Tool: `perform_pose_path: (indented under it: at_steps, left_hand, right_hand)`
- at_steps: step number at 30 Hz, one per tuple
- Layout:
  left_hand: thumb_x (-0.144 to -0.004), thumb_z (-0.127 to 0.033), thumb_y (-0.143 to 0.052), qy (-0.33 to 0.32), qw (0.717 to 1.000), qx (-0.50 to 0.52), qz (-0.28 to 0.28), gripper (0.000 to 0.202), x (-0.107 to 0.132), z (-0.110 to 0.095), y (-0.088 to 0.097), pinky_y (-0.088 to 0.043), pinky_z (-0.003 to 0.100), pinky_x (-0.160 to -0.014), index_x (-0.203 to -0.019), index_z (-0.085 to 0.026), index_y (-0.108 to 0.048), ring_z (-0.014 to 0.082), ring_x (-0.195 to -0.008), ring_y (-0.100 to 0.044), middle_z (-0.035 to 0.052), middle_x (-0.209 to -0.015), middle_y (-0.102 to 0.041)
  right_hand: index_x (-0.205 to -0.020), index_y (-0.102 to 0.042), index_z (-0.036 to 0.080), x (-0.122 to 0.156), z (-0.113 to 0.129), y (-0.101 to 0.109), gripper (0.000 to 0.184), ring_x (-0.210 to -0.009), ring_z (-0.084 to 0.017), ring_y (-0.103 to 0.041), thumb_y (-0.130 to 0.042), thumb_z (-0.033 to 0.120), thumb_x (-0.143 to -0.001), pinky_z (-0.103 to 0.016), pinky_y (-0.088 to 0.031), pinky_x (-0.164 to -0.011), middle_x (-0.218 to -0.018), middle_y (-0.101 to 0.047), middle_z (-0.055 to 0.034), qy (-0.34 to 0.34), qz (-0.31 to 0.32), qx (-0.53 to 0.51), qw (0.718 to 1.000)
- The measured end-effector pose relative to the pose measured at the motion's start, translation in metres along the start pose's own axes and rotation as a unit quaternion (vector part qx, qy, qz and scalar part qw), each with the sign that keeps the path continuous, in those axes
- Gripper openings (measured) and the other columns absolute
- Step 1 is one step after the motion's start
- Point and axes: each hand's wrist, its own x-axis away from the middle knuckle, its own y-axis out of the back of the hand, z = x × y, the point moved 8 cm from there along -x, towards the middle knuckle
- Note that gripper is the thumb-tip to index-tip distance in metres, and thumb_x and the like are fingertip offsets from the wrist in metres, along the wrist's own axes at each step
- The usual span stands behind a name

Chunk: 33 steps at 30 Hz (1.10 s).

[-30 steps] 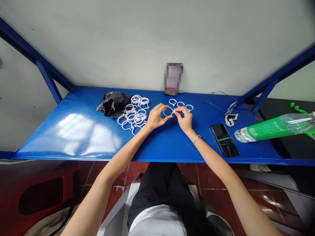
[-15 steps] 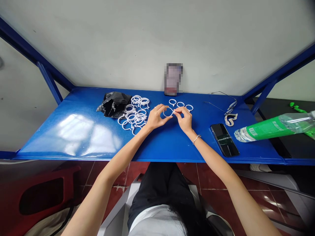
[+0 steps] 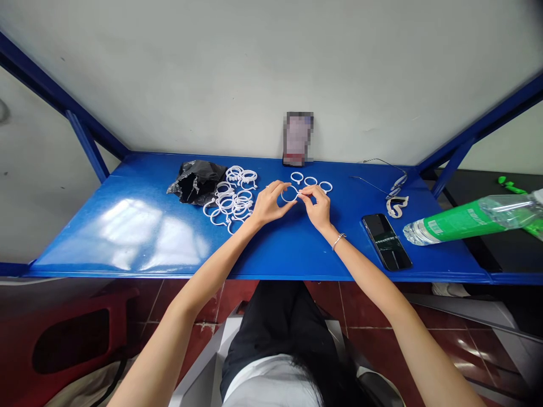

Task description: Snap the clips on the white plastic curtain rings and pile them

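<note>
White plastic ring (image 3: pixel 288 201), held between left hand (image 3: pixel 272 202) and right hand (image 3: pixel 316 205) above blue tabletop (image 3: pixel 292 254).
Spanned by left thumb and fingers; pinched opposite by right fingertips, gripped spot hidden. Angled toward each other, with arms (image 3: pixel 182 302) cut off below. Just beyond: three white rings (image 3: pixel 311 177) in a row. To the left: ring pile (image 3: pixel 227 204), partly behind left wrist; black plastic bag (image 3: pixel 203 168). Against wall (image 3: pixel 212 85): phone-like object (image 3: pixel 297 138), pixelated. At right edge: bottle (image 3: pixel 462 221), cropped.

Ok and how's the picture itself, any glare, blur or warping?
Head view: strong white glare on the left of the blue tabletop; wide-angle stretching towards the edges, seemingly tilting the plastic bottle outwards; the upright object against the wall heavily pixelated; left hand, right hand and the white ring they hold fairly sharp.
</note>
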Motion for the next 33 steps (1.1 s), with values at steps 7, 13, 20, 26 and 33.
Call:
perform_pose_path:
  at_steps: [7, 13, 20, 26, 33]
  left_hand:
    - [-0.088, -0.040, -0.063, 0.000, 1.000, 0.008, -0.006, 0.034, 0.001, 0.002, 0.000, -0.054, 0.030, -0.075, -0.114, -0.018, -0.060, 0.0184, -0.087, -0.066, 0.0066, -0.093, -0.068]
    - [-0.089, -0.039, -0.062, 0.016, 1.000, 0.022, -0.002, 0.039, 0.001, 0.005, -0.001, -0.054, 0.028, -0.074, -0.120, -0.016, -0.058, 0.0175, -0.088, -0.065, 0.0091, -0.104, -0.067]
    - [-0.092, -0.042, -0.058, 0.028, 0.999, 0.021, 0.026, 0.047, 0.001, 0.006, -0.005, -0.054, 0.027, -0.075, -0.132, -0.018, -0.053, 0.0166, -0.089, -0.066, 0.0106, -0.113, -0.068]
    - [-0.093, -0.046, -0.056, 0.033, 0.998, 0.029, 0.055, 0.047, 0.002, 0.007, -0.010, -0.054, 0.027, -0.075, -0.132, -0.019, -0.056, 0.0172, -0.092, -0.066, 0.0111, -0.119, -0.067]
    - [-0.092, -0.055, -0.056, 0.043, 0.994, 0.065, 0.081, 0.052, 0.003, 0.012, -0.017, -0.056, 0.028, -0.078, -0.129, -0.019, -0.059, 0.0214, -0.107, -0.066, 0.0119, -0.124, -0.066]
  right_hand:
    - [-0.081, -0.064, 0.024, 0.000, 0.001, 0.000, 0.018, -0.082, -0.021, -0.066, -0.061, 0.038, -0.093, -0.037, -0.056, -0.071, -0.085, -0.072, -0.0042, -0.007, -0.001, -0.001, 1.000]
    - [-0.092, -0.067, 0.024, 0.000, 0.004, 0.000, 0.016, -0.081, -0.019, -0.067, -0.060, 0.038, -0.094, -0.034, -0.057, -0.069, -0.090, -0.073, -0.0044, -0.017, 0.002, -0.004, 1.000]
    - [-0.100, -0.069, 0.025, -0.002, 0.010, -0.001, 0.018, -0.084, -0.020, -0.068, -0.059, 0.039, -0.095, -0.036, -0.058, -0.073, -0.096, -0.074, -0.0048, -0.017, 0.008, -0.009, 1.000]
    - [-0.099, -0.070, 0.025, -0.001, 0.014, -0.001, 0.019, -0.084, -0.020, -0.068, -0.058, 0.040, -0.095, -0.037, -0.059, -0.073, -0.095, -0.074, -0.0054, -0.015, 0.019, -0.018, 1.000]
    - [-0.096, -0.071, 0.025, 0.000, 0.012, -0.003, 0.017, -0.079, -0.019, -0.066, -0.062, 0.039, -0.093, -0.037, -0.059, -0.074, -0.095, -0.072, -0.0043, -0.025, 0.025, -0.062, 0.997]
